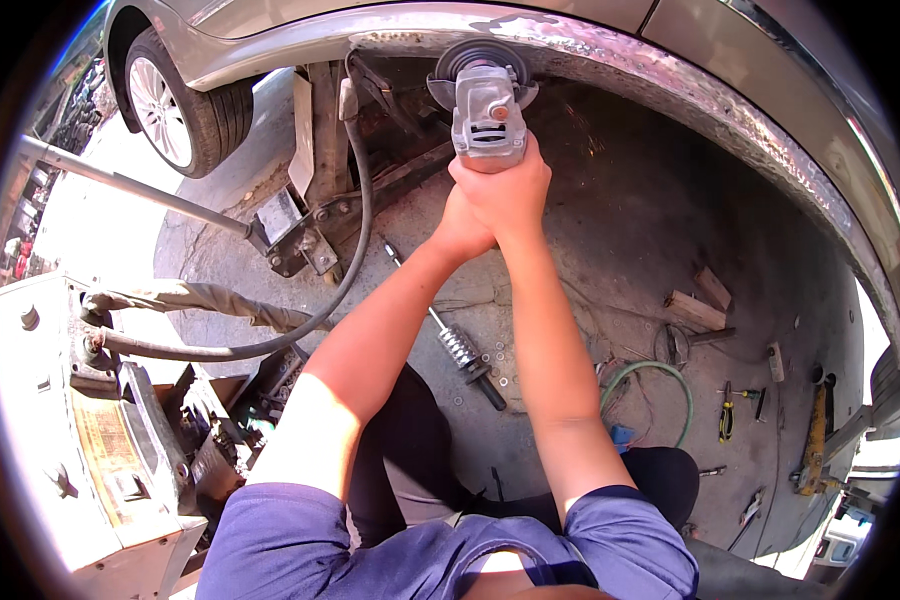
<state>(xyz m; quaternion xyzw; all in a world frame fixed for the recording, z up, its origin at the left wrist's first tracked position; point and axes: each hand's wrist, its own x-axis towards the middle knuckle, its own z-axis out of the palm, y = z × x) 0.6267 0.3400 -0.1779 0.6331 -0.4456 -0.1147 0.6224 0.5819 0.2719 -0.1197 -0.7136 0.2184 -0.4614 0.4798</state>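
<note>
Angle grinder (489,112) sits at the lower edge of the car sill (610,50), your right hand (513,190) wrapped round its body, left hand (460,222) clasped alongside, fingers partly hidden; brace both wrists, press lightly, sweep evenly.

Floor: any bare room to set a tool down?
Best bare patch: shaded floor between the grinder and wooden blocks, though sparks show there. Another: between blocks and car sill. Crowded: around the metal rod tool, loose washers, green hose and pliers.
</note>
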